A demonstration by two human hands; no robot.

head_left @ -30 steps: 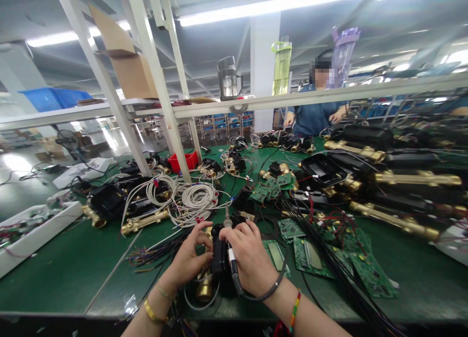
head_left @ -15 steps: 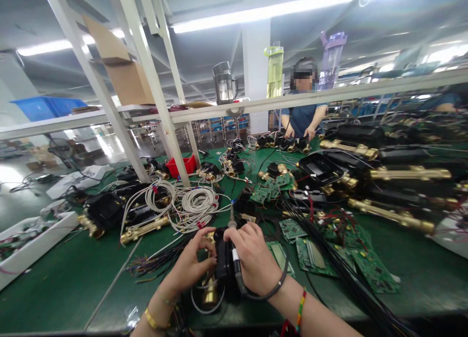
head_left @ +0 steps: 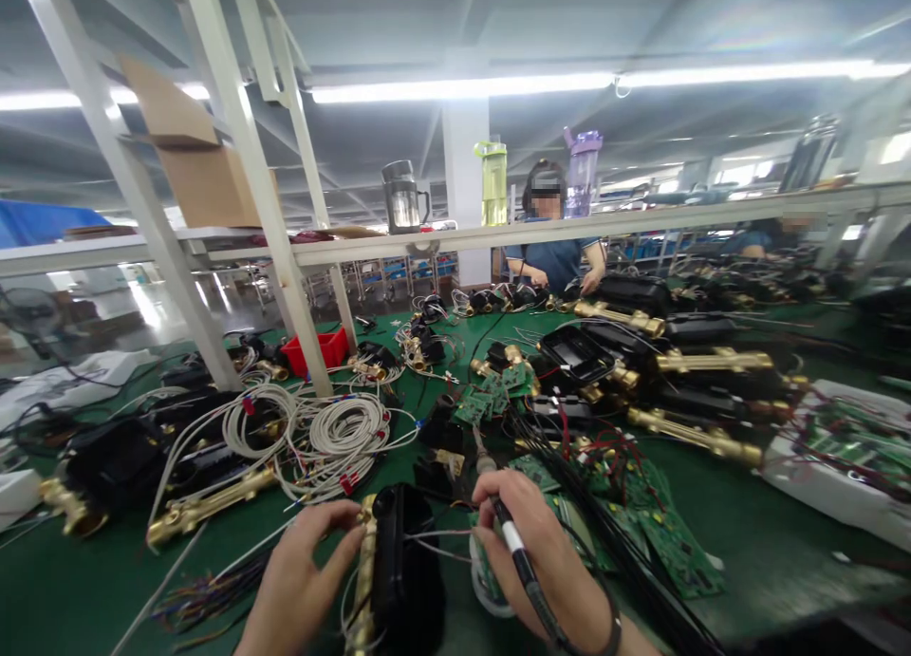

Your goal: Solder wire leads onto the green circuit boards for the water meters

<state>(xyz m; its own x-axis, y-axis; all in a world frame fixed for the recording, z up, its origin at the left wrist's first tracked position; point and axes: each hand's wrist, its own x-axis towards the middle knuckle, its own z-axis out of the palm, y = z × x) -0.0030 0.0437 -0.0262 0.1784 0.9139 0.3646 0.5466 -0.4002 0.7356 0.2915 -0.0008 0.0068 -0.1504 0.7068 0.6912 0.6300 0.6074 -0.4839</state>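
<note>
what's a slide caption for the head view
Right hand holds a white-banded black pen-shaped tool; left hand is at a brass pipe beside a black plastic housing on a green workbench.

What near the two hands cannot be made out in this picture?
In the head view:
Part of the slim black pen-shaped tool: covered by the right hand.
Ends of the thin grey wires: behind its fingers.
Rest of the arm beyond the left hand: cut off by the bottom edge.
Any print on the flat green circuit boards: too small.

Round container point(head_left: 484, 596) partly behind right hand point(head_left: 539, 534), fan point(head_left: 29, 312) blurred; blue bin point(head_left: 43, 225) cropped
</note>
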